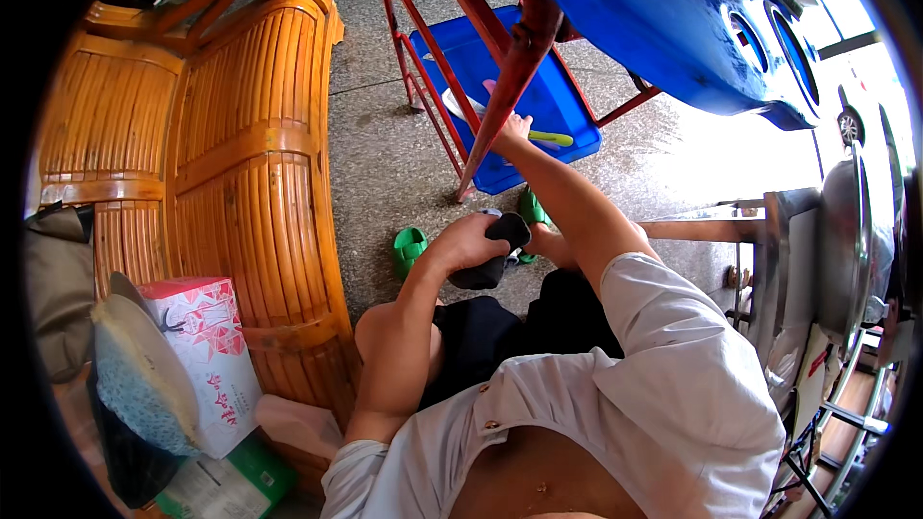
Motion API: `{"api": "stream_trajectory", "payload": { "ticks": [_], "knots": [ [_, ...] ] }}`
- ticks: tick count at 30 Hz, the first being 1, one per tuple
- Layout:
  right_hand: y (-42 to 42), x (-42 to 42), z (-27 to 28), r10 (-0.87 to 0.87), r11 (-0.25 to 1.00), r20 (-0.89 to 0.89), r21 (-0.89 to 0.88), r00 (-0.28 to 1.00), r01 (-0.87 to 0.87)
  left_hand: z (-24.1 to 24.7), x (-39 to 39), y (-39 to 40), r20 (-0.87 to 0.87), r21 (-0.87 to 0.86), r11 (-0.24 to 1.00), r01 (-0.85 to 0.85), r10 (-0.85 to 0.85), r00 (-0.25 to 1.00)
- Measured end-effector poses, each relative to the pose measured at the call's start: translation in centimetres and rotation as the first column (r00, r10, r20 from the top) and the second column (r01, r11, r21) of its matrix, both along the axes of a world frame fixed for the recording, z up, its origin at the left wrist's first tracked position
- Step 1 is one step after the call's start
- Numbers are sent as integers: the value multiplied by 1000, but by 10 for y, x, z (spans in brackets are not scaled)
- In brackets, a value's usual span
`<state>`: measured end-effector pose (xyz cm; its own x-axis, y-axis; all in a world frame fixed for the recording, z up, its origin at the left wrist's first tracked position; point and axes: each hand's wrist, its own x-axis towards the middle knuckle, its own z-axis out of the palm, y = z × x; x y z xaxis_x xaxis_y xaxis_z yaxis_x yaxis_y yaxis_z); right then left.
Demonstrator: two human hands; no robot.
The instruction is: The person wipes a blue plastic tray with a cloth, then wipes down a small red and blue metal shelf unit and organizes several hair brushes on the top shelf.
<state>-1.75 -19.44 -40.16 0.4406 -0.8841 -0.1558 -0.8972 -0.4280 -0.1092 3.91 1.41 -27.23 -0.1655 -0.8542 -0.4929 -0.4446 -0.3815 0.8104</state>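
Observation:
My left hand (474, 239) is closed around dark cloth items (482, 271), which look like socks, with a paler piece showing beside them. My right hand (513, 127) reaches over a blue plastic tray (577, 137) on the lower part of a red metal frame (530, 50). A green-handled tool (551, 138) lies by its fingers, and a white item (456, 107) is on the tray too. The frame partly hides the right hand, so its grip cannot be told. Green slippers (409, 251) are on the floor below, one of them at a foot.
A wooden slatted bench (252, 122) runs along the left, with a white and red box (216, 360) and a hat (144, 375) on it. A large blue plastic piece (670, 29) overhangs the upper right. Metal stands and a steel basin (842, 245) are at the right.

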Motion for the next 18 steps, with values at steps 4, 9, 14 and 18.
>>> {"api": "stream_trajectory", "payload": {
  "ticks": [4,9,14,18],
  "knots": [
    [-19,-2,23,-7,985,-9,170,1000,9,11,0,1,24,19,1000,-19,19,1000],
    [-41,-19,28,3,985,-42,170,999,5,-2,-2,0,12,10,1000,3,-3,1000],
    [-35,-22,39,-23,995,-53,92,998,28,-1,2,3,9,38,999,-26,26,1000],
    [-52,-52,42,17,996,47,-86,999,-13,1,-5,-7,1,36,999,23,-23,1000]
  ]
}}
